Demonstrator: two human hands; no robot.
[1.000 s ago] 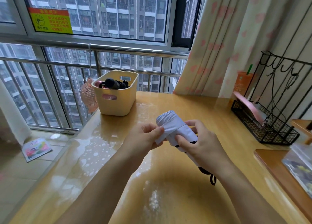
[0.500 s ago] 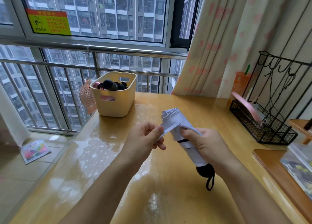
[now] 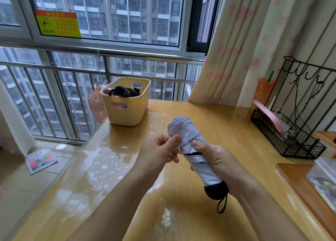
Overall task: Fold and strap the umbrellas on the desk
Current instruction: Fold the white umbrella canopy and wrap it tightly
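Compact white umbrella (image 3: 198, 160) is held in the air over the near-centre of the desk (image 3: 127, 195), not resting on it, tilted with the black handle (image 3: 216, 190) toward the near side and the canopy tip pointing far-left. Wrist loop (image 3: 222, 204) hangs free below the handle. Right hand (image 3: 220, 162) is wrapped round the lower half of the canopy, thumb pressed across the front, fingers curled behind. Left hand (image 3: 160, 150) pinches a flap of fabric at the upper part between thumb and curled fingers, pulled out to the left; can't tell whether that flap is the strap or just canopy cloth. A thin dark line crosses the canopy just under the right thumb, maybe a strap edge, not resolvable. Status, my read: shaft is collapsed and the lower canopy is wound snug, so the fold is mostly done. The top end is bunched and loose and no closed strap is visible. Left to do: finish winding the top, bring the strap round, fasten it, set the umbrella down. No other umbrella lies loose on the visible desk. The yellow basket (image 3: 127, 110) at far-left holds dark items, one a black cylinder that could be a folded umbrella, can't confirm. A pink fan (image 3: 97, 104) sits just behind the basket, a black wire rack (image 3: 283, 137) at far-right, and a curtain (image 3: 245, 50) behind that.
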